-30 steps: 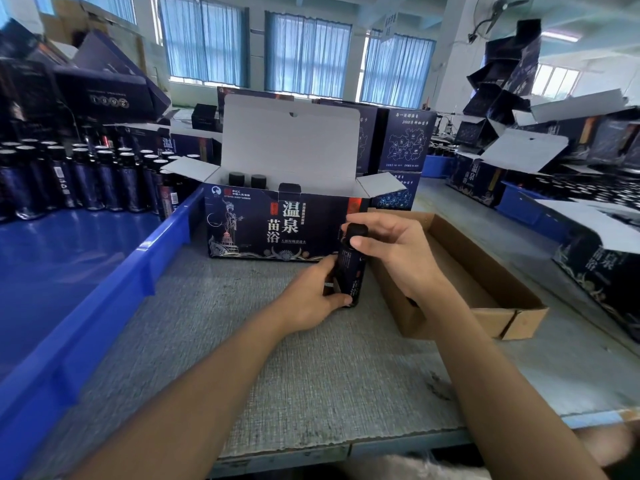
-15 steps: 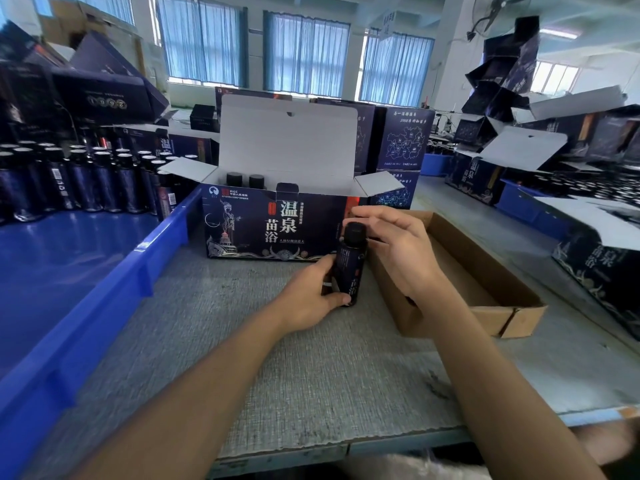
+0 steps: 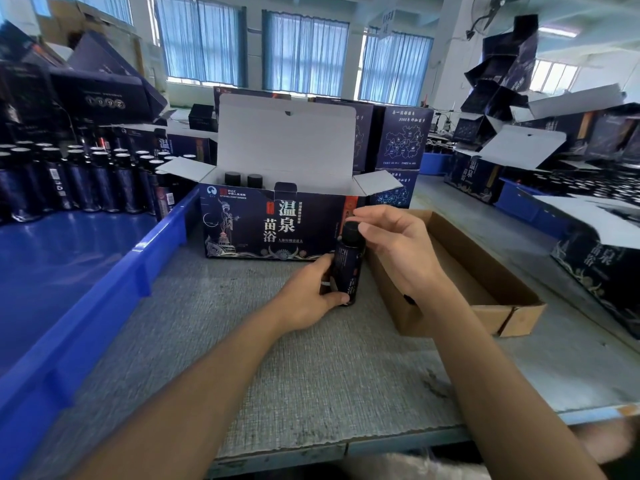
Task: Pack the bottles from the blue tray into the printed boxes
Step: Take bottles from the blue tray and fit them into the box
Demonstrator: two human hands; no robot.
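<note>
At 5 o'clock of the open navy printed cardboard box (image 3: 263, 230), the left hand (image 3: 311, 292) is gripping a small dark bottle (image 3: 346, 268) low while the right hand (image 3: 394, 244) is pinching its black cap (image 3: 350, 231), probably risking a snag on the box's front wall if lifted tilted.

Left hand (image 3: 308, 299): bare, with a short, plain thumbnail.
Right hand (image 3: 398, 247): bare, with slender fingers.
Left forearm (image 3: 207, 375): bare from behind the hand to the frame's lower edge.
Right forearm (image 3: 485, 375): bare likewise behind its hand.
</note>
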